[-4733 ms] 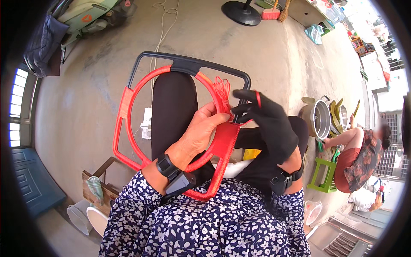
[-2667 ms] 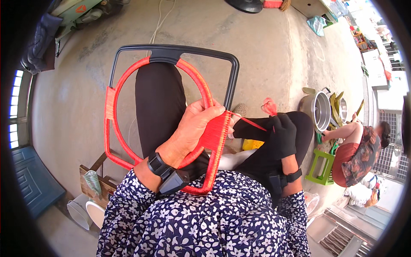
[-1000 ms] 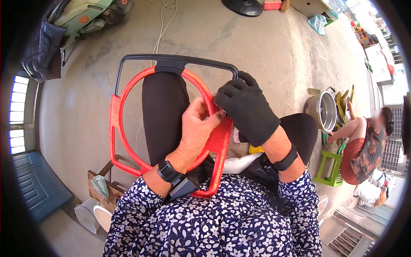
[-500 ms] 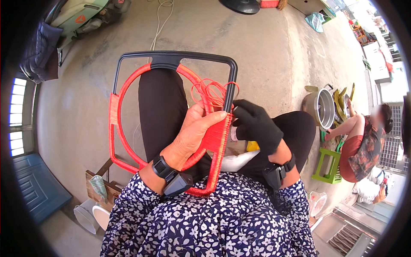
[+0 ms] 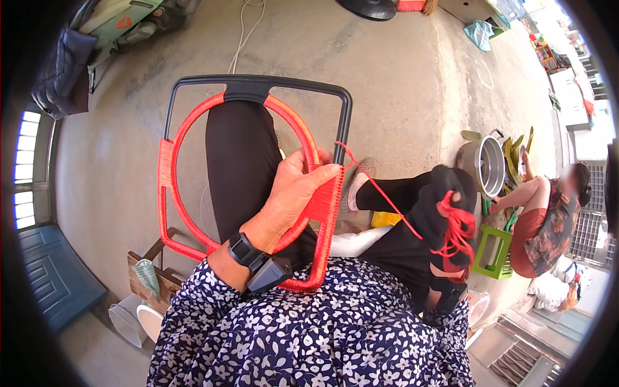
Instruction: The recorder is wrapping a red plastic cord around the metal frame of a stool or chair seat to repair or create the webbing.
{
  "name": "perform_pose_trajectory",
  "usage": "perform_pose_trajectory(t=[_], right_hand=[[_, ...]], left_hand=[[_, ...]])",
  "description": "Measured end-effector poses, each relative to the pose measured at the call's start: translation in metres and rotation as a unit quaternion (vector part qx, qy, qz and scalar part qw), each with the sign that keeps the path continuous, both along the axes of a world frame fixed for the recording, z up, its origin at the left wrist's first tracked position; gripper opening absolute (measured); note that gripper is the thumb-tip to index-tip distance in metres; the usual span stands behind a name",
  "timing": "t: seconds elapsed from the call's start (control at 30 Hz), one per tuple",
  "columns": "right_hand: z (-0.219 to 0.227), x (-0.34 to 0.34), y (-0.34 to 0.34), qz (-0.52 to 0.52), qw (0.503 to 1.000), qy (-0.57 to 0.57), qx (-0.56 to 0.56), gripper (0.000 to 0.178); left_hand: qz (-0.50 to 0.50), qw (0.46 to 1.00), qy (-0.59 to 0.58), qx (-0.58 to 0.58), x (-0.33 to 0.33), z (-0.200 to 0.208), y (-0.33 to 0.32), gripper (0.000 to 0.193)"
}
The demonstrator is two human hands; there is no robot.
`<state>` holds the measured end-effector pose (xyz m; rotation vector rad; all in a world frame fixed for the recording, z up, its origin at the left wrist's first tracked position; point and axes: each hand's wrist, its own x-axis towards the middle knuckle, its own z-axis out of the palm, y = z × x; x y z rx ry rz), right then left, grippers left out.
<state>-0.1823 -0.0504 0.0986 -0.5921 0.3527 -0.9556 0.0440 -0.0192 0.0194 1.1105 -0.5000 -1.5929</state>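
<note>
Resting over my lap is a black frame [image 5: 296, 84], a rounded rectangle with a ring inside it, its lower and side parts wrapped in red cord. My bare left hand [image 5: 293, 187] grips the frame's right side, thumb on the edge where the wrapping ends and bare black bar begins. My right hand [image 5: 440, 209], in a black glove, is closed around a looped bundle of red cord [image 5: 459, 226] out at the right, over my thigh. From that hand a strand runs taut up to the bar just above my left thumb. The right fingers are partly hidden by the loops.
At the right a person [image 5: 548, 226] sits near a metal pot [image 5: 489, 168] and a green stool [image 5: 493, 253]. A wooden stool [image 5: 155, 280] stands at the lower left, beside a white bucket [image 5: 126, 322]. A pale cable [image 5: 240, 42] crosses the floor ahead.
My right hand has moved from beside the bar out to the right and down, carrying the cord bundle and drawing the strand straight. My left hand keeps its grip on the frame.
</note>
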Motion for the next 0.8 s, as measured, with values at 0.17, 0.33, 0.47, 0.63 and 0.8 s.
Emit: perform_pose_trajectory(t=[0.17, 0.33, 0.47, 0.63, 0.8], right_hand=[[-0.008, -0.004, 0.000, 0.066, 0.871, 0.452, -0.178, 0.026], [-0.010, -0.001, -0.013, 0.114, 0.599, 0.719, -0.334, 0.013], [0.018, 0.011, -0.013, 0.033, 0.830, 0.551, -0.076, 0.013], [0.048, 0.050, 0.013, -0.086, 0.901, 0.397, -0.154, 0.014], [0.054, 0.023, 0.001, 0.029, 0.716, 0.620, -0.320, 0.013]], left_hand=[[-0.003, 0.999, 0.043, -0.015, 0.003, 0.003, 0.000, 0.018], [-0.007, 0.996, 0.087, -0.001, 0.005, 0.004, 0.001, 0.017], [-0.014, 0.998, 0.065, -0.002, 0.005, 0.003, 0.002, 0.017], [-0.021, 0.998, 0.052, -0.014, 0.003, 0.001, 0.001, 0.019], [0.003, 0.993, 0.118, 0.001, 0.002, 0.000, -0.001, 0.011]])
